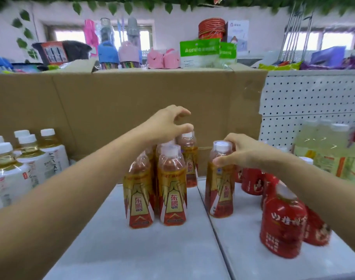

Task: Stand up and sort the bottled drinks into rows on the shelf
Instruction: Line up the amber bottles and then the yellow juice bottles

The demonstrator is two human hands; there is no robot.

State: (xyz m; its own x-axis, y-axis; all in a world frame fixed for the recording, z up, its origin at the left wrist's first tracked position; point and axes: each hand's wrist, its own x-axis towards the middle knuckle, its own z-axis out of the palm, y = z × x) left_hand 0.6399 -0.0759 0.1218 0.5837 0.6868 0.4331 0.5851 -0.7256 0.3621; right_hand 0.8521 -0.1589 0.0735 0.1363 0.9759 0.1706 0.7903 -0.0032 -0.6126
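Forearms come in from lower left and lower right, both reaching over the shelf (152, 255), a grey-white surface with a seam running up just right of centre. Right hand (247, 153): fingers (233, 143) wrapped round the white cap and neck of one gold-label bottle (220, 190), thumb across its shoulder, firm grip. That bottle is upright just right of the seam, apart from the others of its kind; can't tell if its base is on the shelf or just off it. Left hand (166, 124): loose claw above the gold-label cluster (172, 190) at centre frame, thumb and index apart, holding nothing. Thumb tip sits right at the cap of the rear bottle (188, 158), contact unclear. Cluster: two upright side by side in front, more packed behind, rear one closest to the cardboard box (112, 110) that spans the back of the shelf. Red-label bottles (281, 225) stand loosely at lower right, some behind the right wrist. White-label tea bottles (33, 158) are grouped upright at the left edge. Pale yellow drinks (330, 146) at the right edge, blurred, in front of a white pegboard panel (314, 93). Green-and-white packs (199, 53) sit on top of the box, upper centre.
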